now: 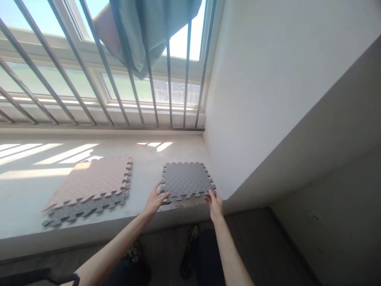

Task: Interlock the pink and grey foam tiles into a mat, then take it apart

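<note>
Grey foam sits between both hands. The left hand point(153, 201) is open with its fingers spread, their tips against the left edge of a grey interlocking foam tile point(186, 180). The right hand point(214, 205) brings its fingertips to the tile's near right corner, though whether they pinch the foam is impossible to tell. Contact at two well-spaced points like this looks a sound way to steady such limp foam, leaving most of the toothed edges free. The tile lies flat on a concrete window sill point(145, 190). Further left, a pink foam tile point(89, 182) lies on another grey foam tile point(86, 213). Beyond rise steel window bars point(169, 91), with a teal curtain point(143, 28) hanging above and a white wall point(262, 99) to the right.
</note>
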Available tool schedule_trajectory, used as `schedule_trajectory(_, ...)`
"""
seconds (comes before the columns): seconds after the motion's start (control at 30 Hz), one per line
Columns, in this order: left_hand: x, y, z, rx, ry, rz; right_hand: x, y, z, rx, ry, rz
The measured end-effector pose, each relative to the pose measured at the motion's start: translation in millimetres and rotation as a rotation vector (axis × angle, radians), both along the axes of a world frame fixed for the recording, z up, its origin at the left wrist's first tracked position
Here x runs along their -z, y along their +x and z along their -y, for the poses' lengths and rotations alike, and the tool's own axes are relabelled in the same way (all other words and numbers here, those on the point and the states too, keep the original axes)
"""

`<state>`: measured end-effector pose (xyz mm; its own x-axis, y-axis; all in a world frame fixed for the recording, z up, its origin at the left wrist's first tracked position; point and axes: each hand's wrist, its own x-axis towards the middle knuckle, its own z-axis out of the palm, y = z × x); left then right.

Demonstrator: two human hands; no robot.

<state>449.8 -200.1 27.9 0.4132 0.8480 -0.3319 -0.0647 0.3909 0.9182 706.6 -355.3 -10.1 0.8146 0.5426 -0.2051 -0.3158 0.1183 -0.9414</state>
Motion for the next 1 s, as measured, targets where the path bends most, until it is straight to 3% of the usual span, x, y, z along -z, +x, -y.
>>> schedule_trajectory(0.23, 24.4, 42.1, 8.7, 0.139, 0.061, -0.077, 11.1, 36.4, 36.5, -0.049, -0.195, 0.039)
schedule_trajectory(0.37, 31.9, 52.0, 9.6, 0.262, 0.212, -0.252, 8.9, 49.5, 54.8, -0.070, -0.275, 0.050)
schedule_trajectory(0.47, 37.0, 54.7, 11.5, 0.311, 0.392, -0.377, 3.2, 46.5, 69.9, -0.089, -0.336, 0.125)
schedule_trajectory(0.67, 38.8, 46.9, 15.1, 0.379, 0.616, -0.562, -10.3, 17.0, 91.0, -0.119, -0.471, 0.575)
schedule_trajectory(0.77, 24.9, 21.7, 7.6, 0.363, 0.670, -0.579, -9.8, 4.7, 97.7, -0.176, -0.463, 0.634)
schedule_trajectory(0.83, 7.1, -9.2, -0.6, 0.327, 0.672, -0.559, -4.4, -0.7, 104.4, -0.216, -0.465, 0.657)
schedule_trajectory(0.93, -29.2, -76.1, -7.8, 0.286, 0.555, -0.532, 8.7, -8.7, 118.5, -0.272, -0.481, 0.692)
schedule_trajectory(1.0, -53.2, -129.3, -0.9, 0.281, 0.452, -0.525, 17.7, -16.1, 129.1, -0.301, -0.495, 0.713)
